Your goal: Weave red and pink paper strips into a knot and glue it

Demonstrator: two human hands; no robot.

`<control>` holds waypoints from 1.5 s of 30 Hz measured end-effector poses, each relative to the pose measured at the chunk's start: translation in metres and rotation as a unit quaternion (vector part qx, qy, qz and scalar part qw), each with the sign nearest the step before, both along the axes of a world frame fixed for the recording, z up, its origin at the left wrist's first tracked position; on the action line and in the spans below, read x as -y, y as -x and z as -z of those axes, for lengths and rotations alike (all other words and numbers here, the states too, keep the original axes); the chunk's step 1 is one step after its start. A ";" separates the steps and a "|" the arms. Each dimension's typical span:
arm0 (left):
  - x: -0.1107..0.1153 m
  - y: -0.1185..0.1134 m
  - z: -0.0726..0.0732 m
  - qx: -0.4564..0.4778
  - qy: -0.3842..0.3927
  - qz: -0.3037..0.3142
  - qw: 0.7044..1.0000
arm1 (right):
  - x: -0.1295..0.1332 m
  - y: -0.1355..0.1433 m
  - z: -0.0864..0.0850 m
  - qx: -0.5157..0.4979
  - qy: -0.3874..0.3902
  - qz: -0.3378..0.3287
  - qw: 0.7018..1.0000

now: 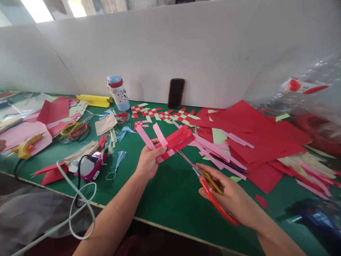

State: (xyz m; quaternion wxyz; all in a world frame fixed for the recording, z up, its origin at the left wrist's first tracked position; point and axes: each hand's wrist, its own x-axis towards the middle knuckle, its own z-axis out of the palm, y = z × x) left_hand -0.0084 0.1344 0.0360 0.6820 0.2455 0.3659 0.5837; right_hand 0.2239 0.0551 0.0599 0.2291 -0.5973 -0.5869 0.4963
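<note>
My left hand [149,159] is closed on a piece of woven red and pink paper strips [174,142], thumb on top, above the green table. Two pink strips stick out from its far left side. In my right hand [226,192] is a pair of scissors [210,188] with red and yellow handles. Their blades point up and left, with the tips by the lower edge of the woven paper. From this angle I cannot tell whether the blades touch it. Several finished-looking red and green woven pieces [166,115] lie behind my hands.
Red paper sheets [255,142] and pink strips [221,153] cover the right side. A phone [176,93] leans on the white partition [186,46] near a bottle [118,94]. At left are more scissors [74,129], a yellow glue gun [26,146], tassels [119,161], a magenta power strip [93,169] and a white cable [65,177].
</note>
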 end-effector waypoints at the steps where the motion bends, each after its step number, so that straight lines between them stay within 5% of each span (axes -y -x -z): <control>1: 0.000 0.000 0.000 0.001 -0.002 0.000 1.000 | 0.000 0.000 0.000 0.005 -0.002 -0.005 1.000; 11: 0.003 -0.003 0.000 -0.003 -0.006 0.012 1.000 | -0.003 0.006 0.001 0.041 -0.013 -0.009 0.999; 20: 0.003 -0.006 0.002 -0.006 0.001 0.000 1.000 | -0.008 0.017 0.013 0.069 -0.104 0.013 0.992; 36: 0.003 -0.008 0.001 0.015 0.008 0.012 1.000 | -0.008 0.018 0.023 0.018 -0.065 0.015 0.998; 45: 0.003 -0.006 0.003 0.023 0.016 0.022 0.999 | -0.004 0.029 0.014 -0.019 -0.059 0.077 0.995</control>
